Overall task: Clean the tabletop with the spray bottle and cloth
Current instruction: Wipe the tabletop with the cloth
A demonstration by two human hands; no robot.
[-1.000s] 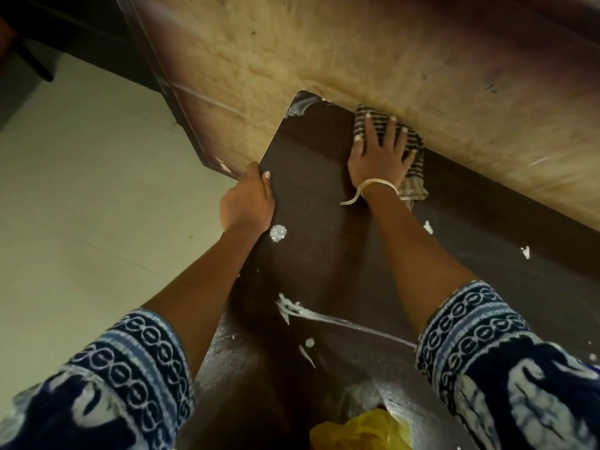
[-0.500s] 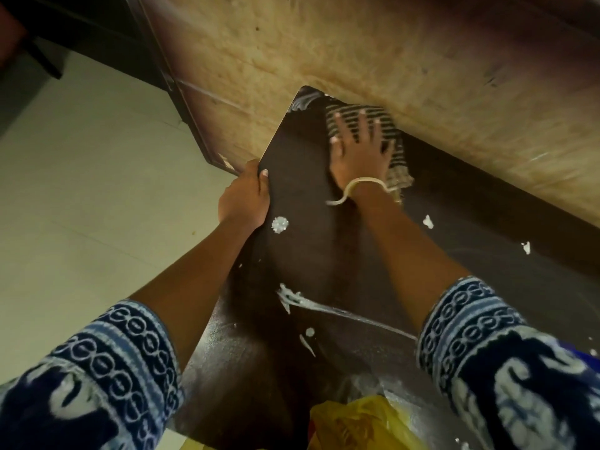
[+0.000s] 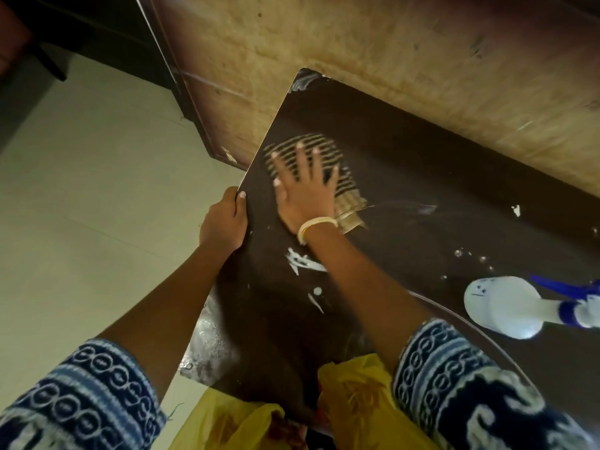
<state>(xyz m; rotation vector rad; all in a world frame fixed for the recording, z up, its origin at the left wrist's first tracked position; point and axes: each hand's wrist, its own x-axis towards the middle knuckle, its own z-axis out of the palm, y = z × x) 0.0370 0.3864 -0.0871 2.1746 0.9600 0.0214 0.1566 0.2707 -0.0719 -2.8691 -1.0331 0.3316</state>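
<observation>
Now | hands 2: right hand (image 3: 306, 193), left hand (image 3: 224, 222) | cloth (image 3: 344, 177) 1 | spray bottle (image 3: 506, 306) 1

blocked: left edge of tabletop (image 3: 422, 190) gripped by left hand (image 3: 224, 222) | centre taken by right hand (image 3: 305, 193) flat on cloth (image 3: 347, 203) | lower right: spray bottle (image 3: 506, 306) lying down | top: wooden panel (image 3: 389, 60) along far edge | free: dark surface at centre right, between cloth and bottle
</observation>
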